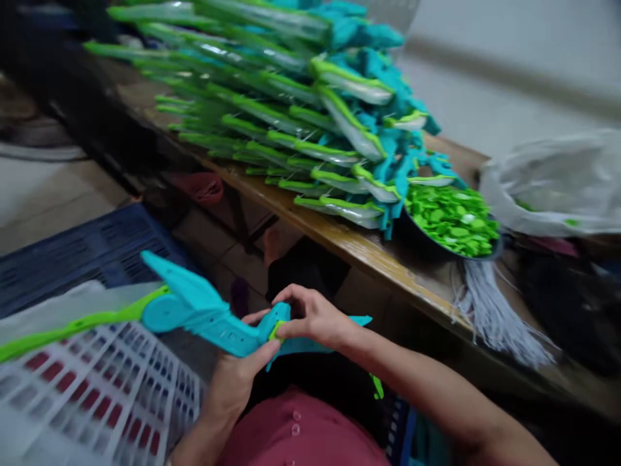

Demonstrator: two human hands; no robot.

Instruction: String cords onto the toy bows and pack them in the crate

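Fingers (297,295) partly covering turquoise piece (213,321), crate (121,383) cropped

1. two grips, both bare hands: one left grip (237,374), one right grip (313,317).
2. one turquoise-and-green piece (213,327) in those grips.
3. well over a dozen stacked pieces (352,120) of the same colours, overlapping too much for an exact count.
4. one desk (349,246) under the stack.
5. one dark bowl (418,238).
6. dozens of green chips (451,220) in it, too heaped to number exactly.
7. one bundle of pale cords (502,317), its strands too fine to count.
8. one white bag (557,175).
9. one white lattice crate (111,382).
10. two blue crates: one at left (130,243), one partly hidden at lower right.
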